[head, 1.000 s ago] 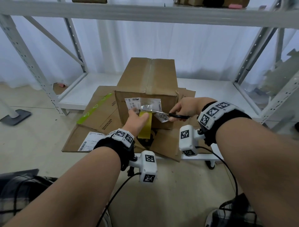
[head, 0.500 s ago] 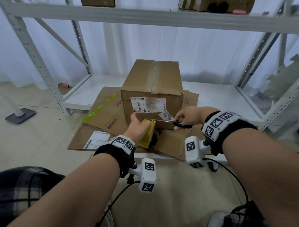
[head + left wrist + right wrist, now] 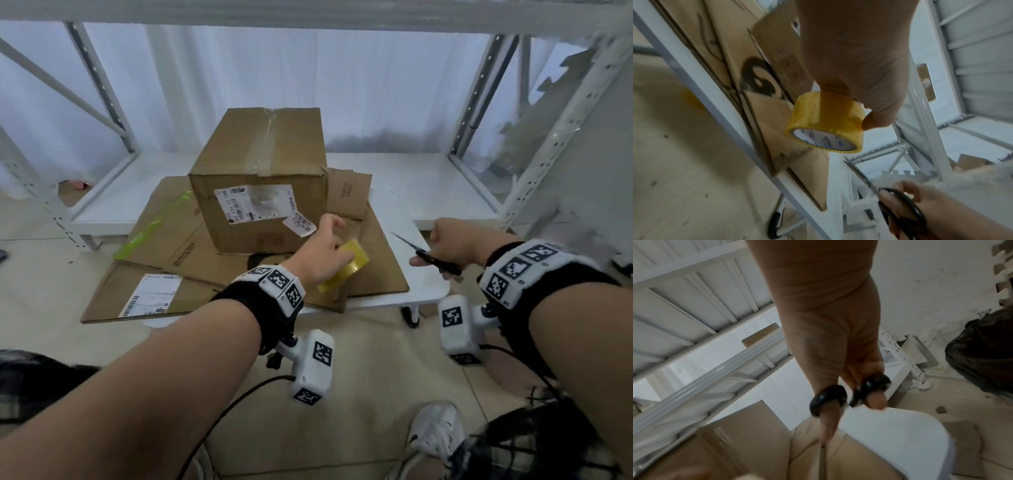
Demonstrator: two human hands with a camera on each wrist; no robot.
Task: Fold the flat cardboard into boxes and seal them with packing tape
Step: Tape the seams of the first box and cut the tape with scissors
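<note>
Box (image 3: 260, 178) taped; tape roll (image 3: 825, 125), scissors (image 3: 435, 260) in hands

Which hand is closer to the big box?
Left. The left hand, holding the tape, is just in front of the box's lower right corner. The right hand, holding scissors, is farther right.

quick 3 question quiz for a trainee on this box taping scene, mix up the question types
1. Multiple choice: what does the left hand hold? A) scissors B) yellow tape roll C) a label
2. True or false: the right hand holds black-handled scissors.
3. Fill in: the taped box stands on a layer of flat ____.

Key: 1 B; 2 true; 3 cardboard
</note>
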